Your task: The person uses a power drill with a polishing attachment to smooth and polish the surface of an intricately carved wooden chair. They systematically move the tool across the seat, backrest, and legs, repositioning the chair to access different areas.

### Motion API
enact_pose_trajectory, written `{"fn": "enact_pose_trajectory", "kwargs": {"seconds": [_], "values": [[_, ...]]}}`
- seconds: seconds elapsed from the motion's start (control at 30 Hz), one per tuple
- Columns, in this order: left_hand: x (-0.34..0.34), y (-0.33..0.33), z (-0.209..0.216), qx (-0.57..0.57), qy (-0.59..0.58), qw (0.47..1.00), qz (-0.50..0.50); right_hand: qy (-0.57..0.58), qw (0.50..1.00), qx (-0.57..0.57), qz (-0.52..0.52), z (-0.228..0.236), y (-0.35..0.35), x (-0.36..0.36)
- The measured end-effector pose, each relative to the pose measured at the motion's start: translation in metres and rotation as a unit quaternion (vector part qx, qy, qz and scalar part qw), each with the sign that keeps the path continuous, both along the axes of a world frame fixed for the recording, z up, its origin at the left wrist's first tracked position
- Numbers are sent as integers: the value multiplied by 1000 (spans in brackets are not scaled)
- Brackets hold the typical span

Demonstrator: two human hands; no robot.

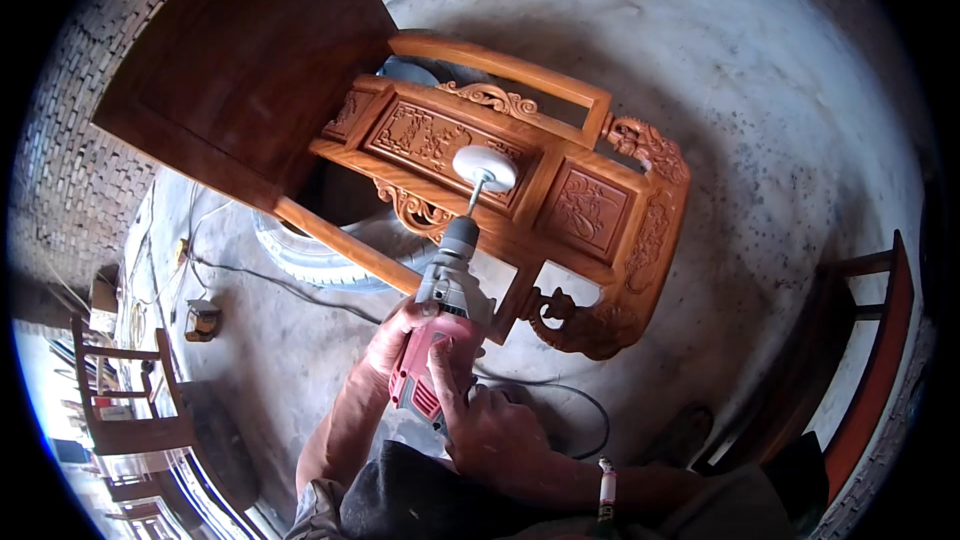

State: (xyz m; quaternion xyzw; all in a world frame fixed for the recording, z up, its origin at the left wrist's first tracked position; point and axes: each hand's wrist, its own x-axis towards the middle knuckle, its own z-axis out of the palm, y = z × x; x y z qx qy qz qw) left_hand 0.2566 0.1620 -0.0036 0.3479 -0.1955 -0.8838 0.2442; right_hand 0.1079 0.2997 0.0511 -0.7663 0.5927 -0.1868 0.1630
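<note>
A red and grey power drill (440, 360) is in both my hands, pointing away from me. Its chuck carries a thin shaft with a round white polishing pad (485, 168) at the end. The pad is over the carved panel of a reddish-brown wooden chair (520, 230); whether it touches the wood I cannot tell. My left hand (393, 343) wraps around the left side of the drill body. Around the rear handle closes my right hand (490, 425), one finger stretched along the housing. The chair lies tilted, its carved back uppermost and its broad dark board at the far left.
A tyre (320, 255) lies under the chair on the concrete floor. Black cable (600, 410) loops behind the drill. To the left are a small yellow tool (202, 320) and a wooden chair frame (140, 430). Another wooden piece (885, 340) stands at the right. A cigarette (607, 488) shows near the lower edge.
</note>
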Motion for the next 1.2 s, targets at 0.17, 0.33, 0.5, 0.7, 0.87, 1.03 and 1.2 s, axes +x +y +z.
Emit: {"fn": "enact_pose_trajectory", "kwargs": {"seconds": [0.17, 0.33, 0.5, 0.7, 0.87, 1.03, 1.2], "values": [[10, 2, -10, 12, -4, 1000, -8, -11, 1000, 29, -1, 2, 4, 6], [13, 0, -11, 15, -23, 1000, -7, -12, 999, 36, 11, 9, 2, 5], [38, -20, 0, 52, -18, 997, 48, -9, 996, -41, 80, -4, -29, 12], [60, -68, 22, 7, -2, 999, 53, -78, 991, 2, 111, 5, -89, 29], [67, -88, 16, -10, 20, 998, 65, -128, 983, 53, 122, -7, -112, 35], [51, -57, 16, -31, -27, 998, 40, -102, 988, 80, 81, -12, -67, 39], [43, -79, 20, 10, -5, 999, 51, -103, 989, 63, 81, -8, -85, 32]]}}
